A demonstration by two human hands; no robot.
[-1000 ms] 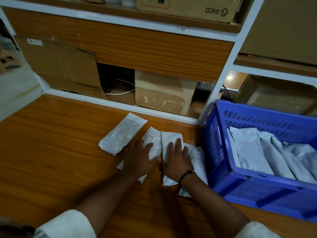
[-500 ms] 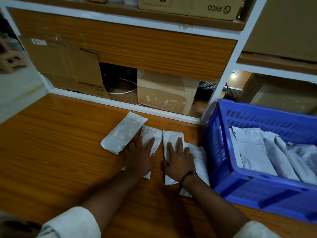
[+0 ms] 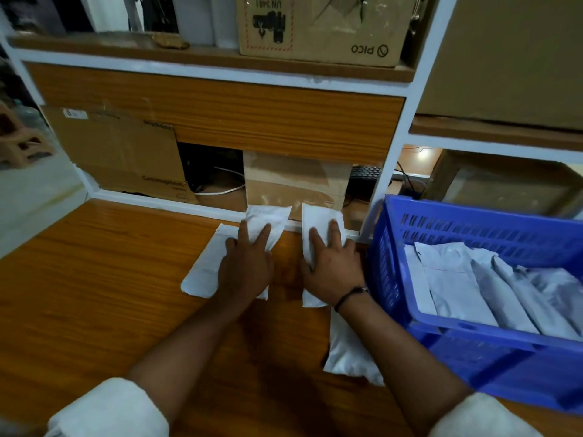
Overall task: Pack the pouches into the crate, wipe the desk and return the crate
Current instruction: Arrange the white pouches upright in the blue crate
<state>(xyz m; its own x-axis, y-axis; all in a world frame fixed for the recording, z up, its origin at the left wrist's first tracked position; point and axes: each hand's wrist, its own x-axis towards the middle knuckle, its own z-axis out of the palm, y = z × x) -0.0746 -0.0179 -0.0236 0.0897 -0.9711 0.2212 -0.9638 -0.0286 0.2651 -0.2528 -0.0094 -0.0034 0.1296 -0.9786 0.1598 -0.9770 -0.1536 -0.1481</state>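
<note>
Each of my hands holds one white pouch by its middle, fingers spread on top. My left hand (image 3: 247, 269) holds the left pouch (image 3: 268, 219). My right hand (image 3: 331, 272) holds the right pouch (image 3: 318, 220). Both pouches reach over the white ledge at the back of the desk. Another pouch (image 3: 203, 269) lies flat on the desk beside my left hand. A further pouch (image 3: 347, 354) lies under my right forearm. The blue crate (image 3: 388, 272) stands at the right, with several pouches (image 3: 457, 285) inside.
The wooden desk (image 3: 94, 294) ends at a white ledge (image 3: 151, 200) below an open cubby with cardboard boxes (image 3: 116, 152) and cables. A shelf above carries a PICO box (image 3: 318, 26). A white post (image 3: 388, 171) stands just behind the crate.
Both hands have taken hold of a pouch each and moved them apart and toward the back ledge. The pouch near the crate now lies under my right forearm. The view has tilted up.
</note>
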